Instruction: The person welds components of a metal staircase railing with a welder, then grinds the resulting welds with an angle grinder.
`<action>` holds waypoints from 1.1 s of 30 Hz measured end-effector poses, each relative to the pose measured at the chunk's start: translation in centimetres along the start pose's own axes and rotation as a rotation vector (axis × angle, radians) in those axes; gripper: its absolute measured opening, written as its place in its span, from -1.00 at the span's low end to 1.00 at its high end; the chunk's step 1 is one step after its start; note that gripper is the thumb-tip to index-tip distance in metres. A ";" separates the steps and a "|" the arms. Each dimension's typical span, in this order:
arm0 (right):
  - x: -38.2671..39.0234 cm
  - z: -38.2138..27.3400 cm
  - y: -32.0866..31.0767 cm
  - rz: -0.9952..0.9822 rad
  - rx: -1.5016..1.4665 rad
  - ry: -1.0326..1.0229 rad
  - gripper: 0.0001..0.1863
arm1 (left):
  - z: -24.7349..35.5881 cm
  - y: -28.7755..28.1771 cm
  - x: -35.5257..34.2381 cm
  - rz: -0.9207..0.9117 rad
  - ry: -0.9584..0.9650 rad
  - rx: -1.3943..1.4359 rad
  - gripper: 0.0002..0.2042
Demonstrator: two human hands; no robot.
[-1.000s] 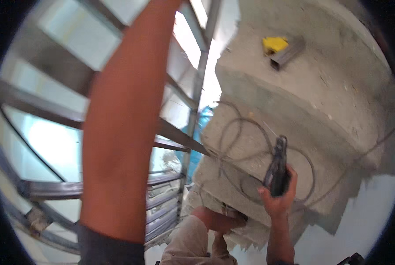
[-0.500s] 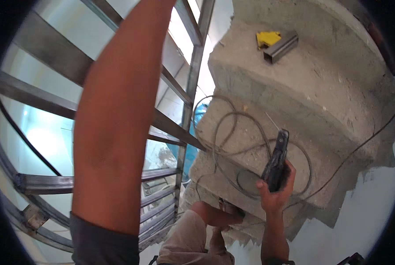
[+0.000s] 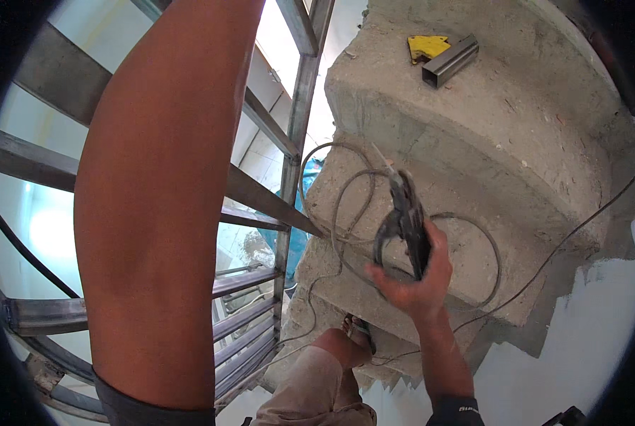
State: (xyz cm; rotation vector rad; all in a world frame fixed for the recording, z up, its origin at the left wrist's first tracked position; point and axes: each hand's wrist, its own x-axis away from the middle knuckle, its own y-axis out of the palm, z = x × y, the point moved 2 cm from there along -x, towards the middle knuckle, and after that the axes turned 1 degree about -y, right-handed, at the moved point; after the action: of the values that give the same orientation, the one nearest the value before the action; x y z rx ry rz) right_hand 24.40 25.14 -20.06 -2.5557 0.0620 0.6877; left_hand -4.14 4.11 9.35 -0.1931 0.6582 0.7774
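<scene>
Staircase of rough grey concrete [image 3: 530,156] below. Gripped in the bare right hand [image 3: 427,284] a worn black elongated hand tool with a curved side lever [image 3: 410,213]. Wrapped the fingers partway round the handle from its right, spread the thumb out to the left, near the lever's lower end. Held the tool in the air over the middle step, in from that step's left edge, aimed up and slightly left, with a thin pale rod [image 3: 379,153] out of its tip. Stretched the left forearm [image 3: 154,213] up beyond the top of the view, across the railing of grey rectangular steel bars [image 3: 62,74]; could not tell the left hand's openness or hold. Had on the upper step, back from its front edge and toward its left end, a flat yellow notched plate [image 3: 425,48] and a short square steel tube [image 3: 450,62], seemingly touching. Had a thin grey cable [image 3: 499,263] in loose loops on the middle step, one at its left edge. Planted a sandalled foot [image 3: 359,332] on a lower step.
</scene>
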 end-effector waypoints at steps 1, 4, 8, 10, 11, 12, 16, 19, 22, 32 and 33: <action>-0.8 0.0 0.5 0.023 0.016 -0.018 0.06 | 0.0 0.0 0.1 -0.006 -0.010 0.000 -0.13; -4.3 -0.4 1.9 -0.018 0.108 -0.080 0.09 | -0.1 -0.6 -0.7 -0.010 -0.002 -0.004 -0.12; -8.1 0.8 4.1 0.008 0.227 -0.343 0.06 | 0.5 -0.4 0.8 0.018 0.013 0.054 -0.10; -10.2 0.3 4.9 -0.026 0.358 -0.434 0.10 | 0.0 -0.1 -0.1 0.030 0.028 0.032 -0.09; -10.8 0.2 5.4 -0.024 0.356 -0.435 0.10 | -0.3 0.0 -0.5 0.042 0.039 0.010 -0.09; -11.4 0.2 6.0 -0.037 0.353 -0.433 0.07 | -0.2 0.0 -0.6 0.041 0.044 0.011 -0.09; -13.1 0.2 7.3 -0.067 0.388 -0.408 0.07 | -0.6 0.0 -0.5 -0.004 0.047 0.005 -0.10; -13.7 0.0 7.9 -0.039 0.357 -0.391 0.08 | -0.6 0.1 -0.6 0.005 0.054 0.040 -0.12; -14.1 -0.1 8.2 -0.041 0.336 -0.370 0.08 | 0.7 -0.1 0.2 0.008 0.015 0.021 -0.17; -14.5 0.2 8.4 -0.008 0.391 -0.360 0.11 | 1.4 0.0 1.2 0.020 -0.055 -0.178 -0.32; -14.6 0.2 8.4 -0.009 0.387 -0.367 0.11 | 1.5 -0.1 1.2 0.019 -0.046 -0.179 -0.32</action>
State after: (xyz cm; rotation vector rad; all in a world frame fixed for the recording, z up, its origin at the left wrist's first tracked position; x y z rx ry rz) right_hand 10.21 16.64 -16.88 -2.0317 0.0543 1.0208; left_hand -2.71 5.38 9.78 -0.3311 0.5476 0.8572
